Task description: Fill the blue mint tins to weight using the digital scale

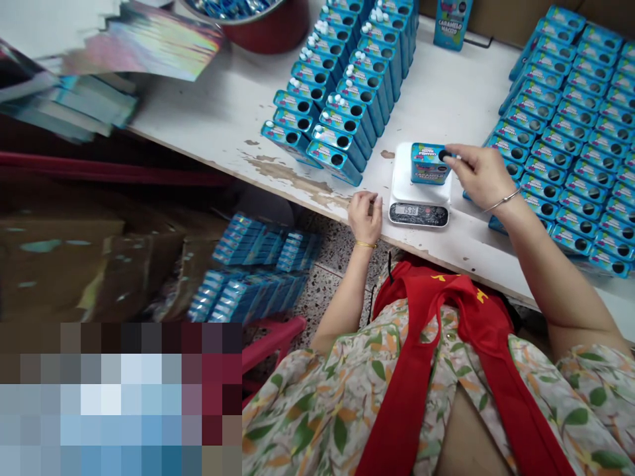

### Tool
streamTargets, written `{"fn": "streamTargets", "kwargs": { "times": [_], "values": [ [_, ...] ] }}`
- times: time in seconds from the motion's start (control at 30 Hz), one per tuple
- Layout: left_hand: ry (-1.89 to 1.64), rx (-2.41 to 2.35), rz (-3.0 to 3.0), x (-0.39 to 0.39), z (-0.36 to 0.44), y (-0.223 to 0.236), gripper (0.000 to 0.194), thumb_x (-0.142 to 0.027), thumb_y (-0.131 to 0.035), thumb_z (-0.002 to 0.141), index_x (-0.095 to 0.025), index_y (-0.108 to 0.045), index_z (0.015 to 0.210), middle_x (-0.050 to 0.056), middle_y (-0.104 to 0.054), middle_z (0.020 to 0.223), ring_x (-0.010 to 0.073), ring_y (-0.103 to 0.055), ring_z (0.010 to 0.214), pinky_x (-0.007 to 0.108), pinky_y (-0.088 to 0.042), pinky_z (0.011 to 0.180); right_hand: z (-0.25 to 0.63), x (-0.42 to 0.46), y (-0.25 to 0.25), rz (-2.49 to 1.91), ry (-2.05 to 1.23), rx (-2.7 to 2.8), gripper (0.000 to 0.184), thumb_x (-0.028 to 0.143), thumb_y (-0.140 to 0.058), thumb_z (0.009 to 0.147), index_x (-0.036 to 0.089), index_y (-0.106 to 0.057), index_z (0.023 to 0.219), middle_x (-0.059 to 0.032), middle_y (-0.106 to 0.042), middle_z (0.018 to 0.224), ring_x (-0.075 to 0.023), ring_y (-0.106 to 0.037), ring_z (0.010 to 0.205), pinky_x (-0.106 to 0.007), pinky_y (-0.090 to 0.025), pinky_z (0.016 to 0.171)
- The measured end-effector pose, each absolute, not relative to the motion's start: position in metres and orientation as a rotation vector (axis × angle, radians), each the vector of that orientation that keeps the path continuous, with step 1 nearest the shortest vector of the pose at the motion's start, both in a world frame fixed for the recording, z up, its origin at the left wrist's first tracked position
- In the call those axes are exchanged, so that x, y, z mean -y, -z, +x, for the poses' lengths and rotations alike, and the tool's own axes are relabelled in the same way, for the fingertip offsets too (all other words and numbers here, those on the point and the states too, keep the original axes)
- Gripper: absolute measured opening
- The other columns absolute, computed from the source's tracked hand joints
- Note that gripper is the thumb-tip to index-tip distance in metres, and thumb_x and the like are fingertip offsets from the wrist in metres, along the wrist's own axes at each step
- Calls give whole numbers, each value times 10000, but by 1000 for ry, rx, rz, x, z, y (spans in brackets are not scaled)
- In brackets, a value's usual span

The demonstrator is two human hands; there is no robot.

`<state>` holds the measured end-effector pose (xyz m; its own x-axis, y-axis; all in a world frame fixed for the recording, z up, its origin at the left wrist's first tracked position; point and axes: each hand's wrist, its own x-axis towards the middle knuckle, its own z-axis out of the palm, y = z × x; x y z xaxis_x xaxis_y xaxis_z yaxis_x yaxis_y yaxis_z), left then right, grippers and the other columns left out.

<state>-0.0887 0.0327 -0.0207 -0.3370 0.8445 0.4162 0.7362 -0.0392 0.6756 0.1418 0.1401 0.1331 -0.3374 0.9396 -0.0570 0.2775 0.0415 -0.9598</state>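
Observation:
A blue tin (429,173) lettered "CARAMELO MACIZO" stands upright on a small white digital scale (421,203), whose display seems to read 153.8. My right hand (479,173) reaches in from the right, thumb and fingers pinched together at the round hole in the tin's top. Something small and pale shows by those fingertips, too small to name. On the table's front edge, left of the scale, rests my left hand (366,217), its fingers loosely bent and apart, with nothing visible in it.
Two rows of open blue tins (342,99), several with white pieces on top, stand left of the scale. A large block of similar tins (570,145) fills the right. Behind are a red bowl (270,30) and another tin (451,26). More blue tins (258,264) sit below the table.

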Motion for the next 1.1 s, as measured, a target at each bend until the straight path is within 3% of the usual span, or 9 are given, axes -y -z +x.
{"fn": "streamTargets", "kwargs": {
  "times": [0.17,0.33,0.57,0.83,1.1],
  "values": [
    [-1332,-2089,1741,-33,-89,21,346,-454,-440,991,-177,-641,940,91,-619,960,186,-590,960,334,-472,879,142,-133,-127,-1257,-969,2101,142,240,-681,866,160,-708,980,-46,-671,830,-238,-639,904,-321,-474,825],
    [-1307,-2108,1738,-33,-89,21,330,-448,-438,991,-186,-630,937,83,-614,964,182,-593,967,333,-473,892,151,-141,-129,-1240,-836,2037,231,343,-653,901,148,-658,1026,-14,-569,671,-189,-606,744,-297,-468,709],
    [-1329,-2104,1749,-33,-88,19,318,-437,-447,991,-185,-631,928,78,-616,949,182,-595,955,332,-475,884,165,-151,-131,-1210,-845,1924,311,439,-710,850,185,-562,749,6,-465,623,-145,-525,649,-257,-414,582],
    [-1350,-2076,1752,-33,-89,20,307,-429,-461,987,-184,-635,926,78,-615,940,185,-594,946,333,-473,875,160,-151,-132,-1219,-896,1903,347,434,-740,841,170,-553,717,8,-463,604,-145,-525,654,-270,-415,604],
    [-1355,-2087,1764,-34,-88,20,306,-425,-460,986,-184,-636,922,78,-622,932,183,-598,933,339,-481,865,151,-158,-135,-1196,-968,1916,312,375,-745,870,169,-549,741,17,-465,598,-106,-425,657,-265,-418,680]
  ]
}}
